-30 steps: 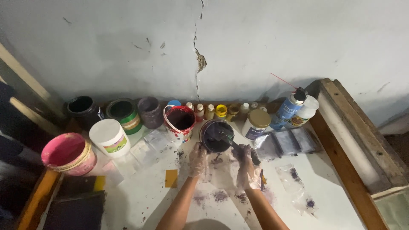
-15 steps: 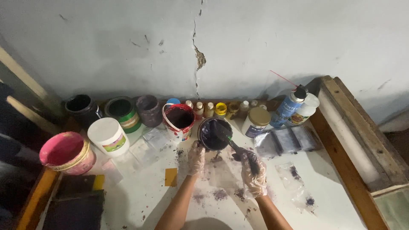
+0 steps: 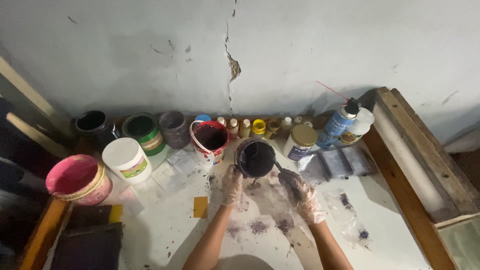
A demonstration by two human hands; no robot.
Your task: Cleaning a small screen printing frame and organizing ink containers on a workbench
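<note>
On the stained white surface (image 3: 190, 235), a dark tub of purple paste (image 3: 255, 158) sits at centre, just at 3 o'clock of a red-and-white tub (image 3: 210, 142). The gloved left hand (image 3: 231, 184) curls against the dark tub's near wall. The gloved right hand (image 3: 300, 192) is closed around what seems a stirring stick (image 3: 278, 166), its tip at the tub's rim.

hands (image 3: 232, 184): 2 | tubs (image 3: 126, 159): 7 | small bottles (image 3: 258, 127): about 7 | spray can (image 3: 338, 125): 1
</note>
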